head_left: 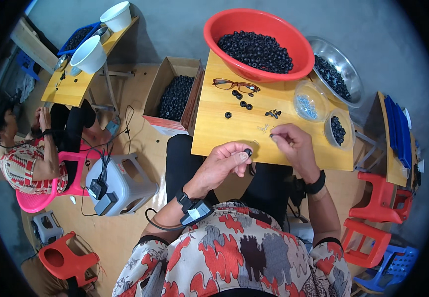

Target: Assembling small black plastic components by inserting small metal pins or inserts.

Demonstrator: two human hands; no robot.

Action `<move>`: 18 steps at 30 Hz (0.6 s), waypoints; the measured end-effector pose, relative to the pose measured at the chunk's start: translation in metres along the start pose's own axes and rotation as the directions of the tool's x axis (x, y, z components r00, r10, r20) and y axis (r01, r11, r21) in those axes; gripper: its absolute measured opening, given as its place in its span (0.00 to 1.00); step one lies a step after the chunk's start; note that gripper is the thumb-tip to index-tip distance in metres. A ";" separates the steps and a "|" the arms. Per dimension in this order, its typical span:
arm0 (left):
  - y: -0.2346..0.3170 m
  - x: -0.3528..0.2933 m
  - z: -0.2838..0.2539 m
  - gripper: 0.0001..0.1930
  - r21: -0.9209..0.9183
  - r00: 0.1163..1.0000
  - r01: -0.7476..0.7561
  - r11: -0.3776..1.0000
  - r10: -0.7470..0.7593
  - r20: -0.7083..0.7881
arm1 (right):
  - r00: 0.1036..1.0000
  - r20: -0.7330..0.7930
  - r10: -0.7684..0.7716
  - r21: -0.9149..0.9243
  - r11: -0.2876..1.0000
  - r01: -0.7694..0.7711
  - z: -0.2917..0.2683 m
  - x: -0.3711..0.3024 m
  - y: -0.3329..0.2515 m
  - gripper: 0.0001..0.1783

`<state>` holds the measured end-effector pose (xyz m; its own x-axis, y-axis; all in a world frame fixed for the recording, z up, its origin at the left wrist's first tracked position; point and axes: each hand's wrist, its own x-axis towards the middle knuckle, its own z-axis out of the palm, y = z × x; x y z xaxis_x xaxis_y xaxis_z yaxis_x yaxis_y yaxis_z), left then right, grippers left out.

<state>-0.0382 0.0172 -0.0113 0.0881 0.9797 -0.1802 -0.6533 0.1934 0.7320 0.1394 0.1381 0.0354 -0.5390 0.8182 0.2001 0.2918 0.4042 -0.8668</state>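
Between the thumb and fingers of my left hand (223, 162) is a small round black plastic part (248, 152), held just off the table's near edge. My right hand (297, 145) pinches a tiny dark piece (271, 135) at its fingertips, to the right of the left hand and apart from it. Its exact kind is too small to make out. On the yellow table (214, 133) ahead lie several loose black round parts (243, 104), one more black part (228, 115) by itself, and a little pile of small dark pieces (273, 114).
A red basin (296, 49) of black parts stands at the back, beside a metal bowl (355, 84). Clear tubs (298, 111) sit at right; glasses (236, 85) lie left. A filled cardboard box (155, 101) stands on the floor. Another person (31, 158) sits far left.
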 end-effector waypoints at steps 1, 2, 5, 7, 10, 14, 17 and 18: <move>0.001 0.000 0.001 0.10 -0.012 1.000 -0.004 1.000 0.004 0.003 | 0.997 0.057 -0.053 -0.001 0.999 0.053 0.003 -0.002 -0.012 0.08; 0.002 -0.001 0.001 0.10 -0.025 1.000 -0.008 1.000 0.008 0.005 | 0.988 0.113 -0.105 0.002 0.994 0.106 0.006 -0.004 -0.020 0.08; 0.002 -0.002 0.002 0.10 -0.096 0.999 -0.016 0.995 0.019 0.036 | 0.965 0.153 -0.211 0.003 0.977 0.213 0.015 -0.009 -0.027 0.08; 0.003 -0.003 0.003 0.11 -0.140 0.999 -0.025 0.990 0.031 0.042 | 0.962 0.162 -0.222 0.027 0.975 0.221 0.019 -0.013 -0.030 0.09; 0.003 -0.005 0.003 0.11 -0.197 0.998 -0.036 0.980 0.047 0.048 | 0.964 0.158 -0.214 0.013 0.977 0.214 0.022 -0.015 -0.031 0.09; 0.001 -0.004 0.002 0.11 -0.220 0.998 -0.031 0.975 0.043 0.050 | 0.971 0.146 -0.190 0.030 0.982 0.188 0.023 -0.018 -0.028 0.09; 0.000 -0.004 0.003 0.11 -0.217 0.999 -0.027 0.976 0.036 0.038 | 0.971 0.132 -0.202 0.038 0.979 0.198 0.023 -0.018 -0.030 0.09; 0.001 -0.004 0.003 0.11 -0.218 0.999 -0.028 0.976 0.037 0.037 | 0.970 0.130 -0.206 0.025 0.979 0.205 0.024 -0.018 -0.030 0.09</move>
<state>-0.0367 0.0133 -0.0081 0.0920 0.9874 -0.1285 -0.8039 0.1498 0.5756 0.1214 0.1014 0.0471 -0.6854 0.6572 0.3134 0.1557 0.5528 -0.8187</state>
